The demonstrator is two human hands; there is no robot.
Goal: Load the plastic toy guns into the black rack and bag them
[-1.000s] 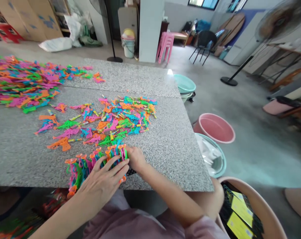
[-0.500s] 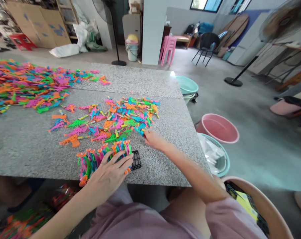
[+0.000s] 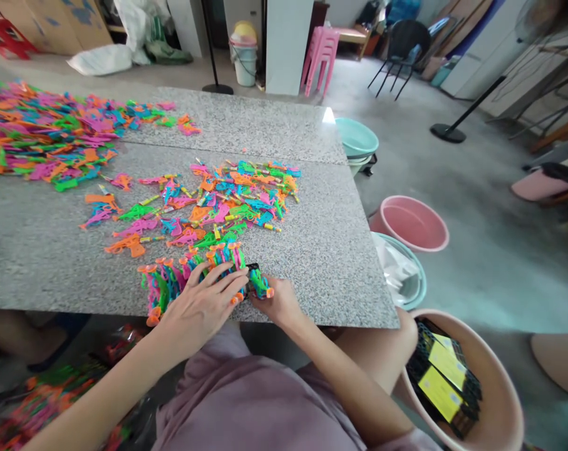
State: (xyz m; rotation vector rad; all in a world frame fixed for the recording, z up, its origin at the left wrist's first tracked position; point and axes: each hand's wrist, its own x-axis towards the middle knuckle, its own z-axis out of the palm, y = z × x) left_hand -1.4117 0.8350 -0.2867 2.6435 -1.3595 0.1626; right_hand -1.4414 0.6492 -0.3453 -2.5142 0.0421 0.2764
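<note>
A row of upright colourful plastic toy guns (image 3: pixel 164 279) with orange tips stands packed in a black grid tray (image 3: pixel 252 267) near the table's front edge. My left hand (image 3: pixel 203 302) lies over the row, fingers stretched and slightly apart across the tops. At the tray's right end, my right hand (image 3: pixel 280 302) grips a blue-and-green toy gun (image 3: pixel 260 284); whether it is one piece or two, I cannot tell. Its orange tip points toward my right hand. Just beyond the row lies a loose heap of toy guns (image 3: pixel 232 197), some with yellow-banded ends.
A larger heap of toy gun parts (image 3: pixel 44 134) covers the far left of the speckled stone table (image 3: pixel 330 250). To the right stand a pink tub (image 3: pixel 410 225), a teal basin (image 3: pixel 418 285) and a peach tub (image 3: pixel 506 388) with black trays and yellow cards.
My right hand has come back from the loose heap to the tray's right end with a toy gun. My left hand has stayed on the row. The view has tilted down.
</note>
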